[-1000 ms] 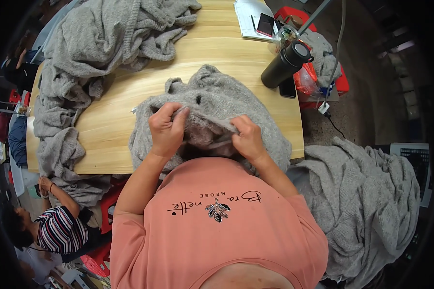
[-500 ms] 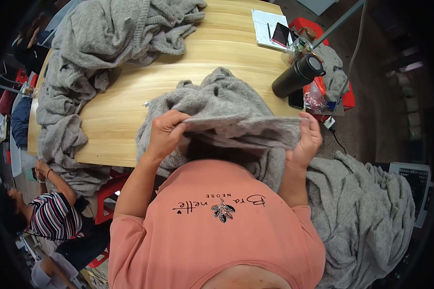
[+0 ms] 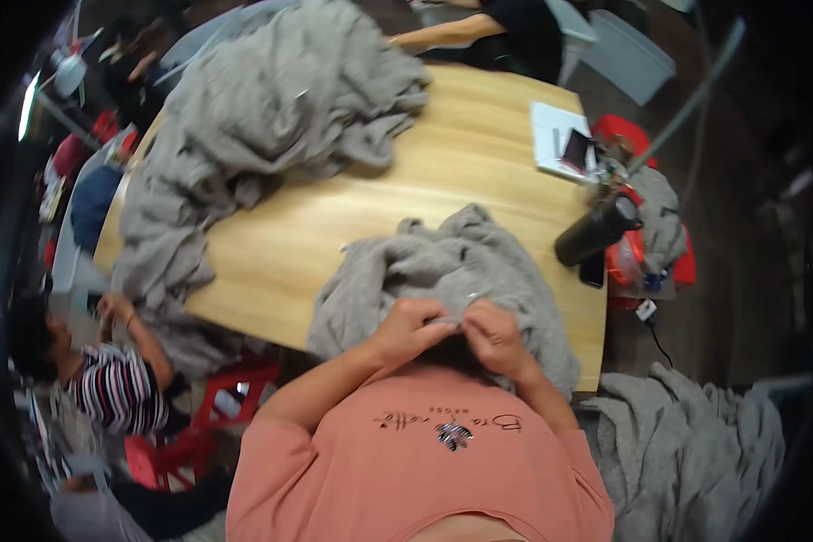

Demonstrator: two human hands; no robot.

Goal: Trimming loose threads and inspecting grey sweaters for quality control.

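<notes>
A fuzzy grey knit garment (image 3: 434, 257) lies bunched at the table's front edge, against my body. Over its near part my left hand (image 3: 414, 327) and my right hand (image 3: 497, 341) almost meet, thumbs and fingers pinched together. Both appear to grip a bit of the knit between them; the exact part is hidden by my fingers and slightly blurred. A large heap of the same grey knitwear (image 3: 271, 108) covers the table's left side and hangs over its edge.
On the wooden table (image 3: 479, 126) at right stand a black bottle (image 3: 596, 230), a phone (image 3: 576, 149) and papers (image 3: 547, 126). More grey knitwear (image 3: 696, 452) is piled at my right. A person in stripes (image 3: 122, 388) sits left beside red stools (image 3: 230, 393); another person's arm (image 3: 443, 34) reaches in from the far side.
My hands have come together from holding a stretched knit edge wide apart. The knit has sunk down between them. My view has shifted, and an arm now shows at the far side.
</notes>
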